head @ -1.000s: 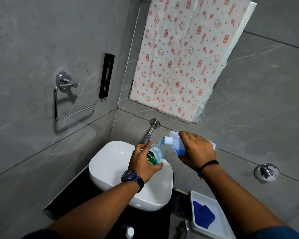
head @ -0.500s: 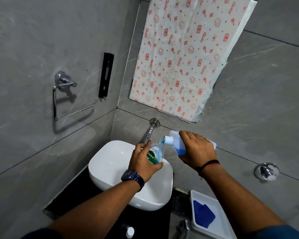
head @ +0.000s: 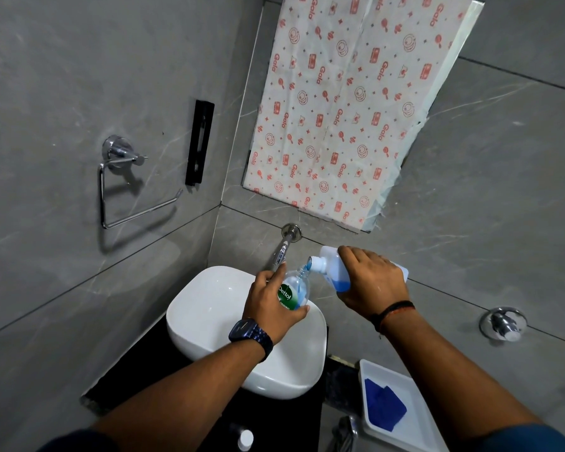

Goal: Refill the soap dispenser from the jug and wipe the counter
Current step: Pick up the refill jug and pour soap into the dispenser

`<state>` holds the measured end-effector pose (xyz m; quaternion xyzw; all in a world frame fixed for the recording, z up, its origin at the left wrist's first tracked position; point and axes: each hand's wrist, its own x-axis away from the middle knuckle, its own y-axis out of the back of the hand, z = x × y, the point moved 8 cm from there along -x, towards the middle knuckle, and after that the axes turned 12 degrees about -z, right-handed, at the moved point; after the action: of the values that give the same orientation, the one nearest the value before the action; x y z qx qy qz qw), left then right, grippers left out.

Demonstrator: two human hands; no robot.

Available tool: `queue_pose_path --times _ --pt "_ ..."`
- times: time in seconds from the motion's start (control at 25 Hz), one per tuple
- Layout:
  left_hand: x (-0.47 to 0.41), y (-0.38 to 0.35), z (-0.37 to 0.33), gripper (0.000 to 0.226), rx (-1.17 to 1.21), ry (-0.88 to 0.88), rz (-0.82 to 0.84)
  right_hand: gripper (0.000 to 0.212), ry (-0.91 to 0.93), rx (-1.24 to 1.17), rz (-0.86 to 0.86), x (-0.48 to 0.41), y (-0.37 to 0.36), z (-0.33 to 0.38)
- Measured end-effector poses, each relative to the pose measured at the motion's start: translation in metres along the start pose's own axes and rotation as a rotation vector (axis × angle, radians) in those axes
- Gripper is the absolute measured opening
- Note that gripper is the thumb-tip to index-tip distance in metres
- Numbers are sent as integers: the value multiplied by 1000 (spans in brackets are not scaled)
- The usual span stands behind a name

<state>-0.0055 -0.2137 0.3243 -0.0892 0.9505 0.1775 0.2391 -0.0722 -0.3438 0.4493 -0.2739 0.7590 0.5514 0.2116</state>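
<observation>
Over the white basin (head: 209,308), the left hand (head: 268,301) wraps the tilted soap dispenser (head: 294,288), best held steady while the right hand (head: 372,282), gripping the jug (head: 333,272), keeps its spout just over the dispenser's mouth and pours slowly

Glossy white ceramic basin (head: 209,308), clear plastic dispenser (head: 294,290), chrome tap (head: 282,247).
</observation>
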Motion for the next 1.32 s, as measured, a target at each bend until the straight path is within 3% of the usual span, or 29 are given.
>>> queue_pose_path --times 1.32 --pt "-2 -2 4 97 -25 9 3 68 -13 16 56 -2 -7 0"
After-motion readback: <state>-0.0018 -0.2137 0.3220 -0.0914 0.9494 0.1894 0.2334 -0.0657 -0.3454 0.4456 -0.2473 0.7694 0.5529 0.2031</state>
